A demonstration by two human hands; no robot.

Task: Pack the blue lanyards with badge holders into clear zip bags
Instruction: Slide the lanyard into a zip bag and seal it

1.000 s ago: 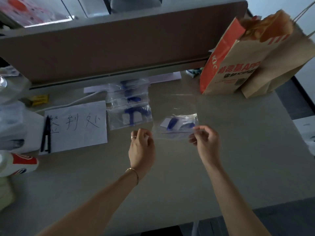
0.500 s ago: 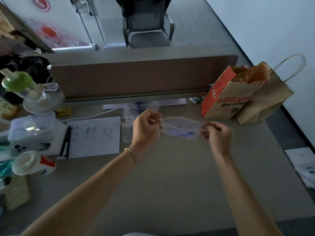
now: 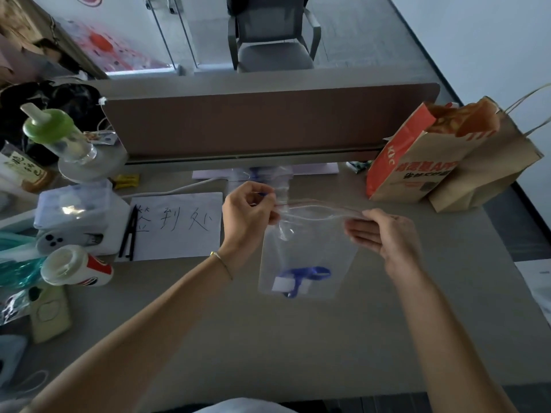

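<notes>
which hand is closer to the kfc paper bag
Right. The right hand holds the clear zip bag at its top corner, just in front of the KFC paper bag; the left hand pinches the far corner.

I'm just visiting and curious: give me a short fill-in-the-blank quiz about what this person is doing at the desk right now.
1. Both hands hold a clear zip bag by its ____ edge.
2. The lanyard lying at the bottom of the bag is ____ in colour.
3. The bracelet is worn on the ____ wrist.
4. The paper takeaway bags stand at the desk's far ____ side.

Missing words: top; blue; left; right
</notes>
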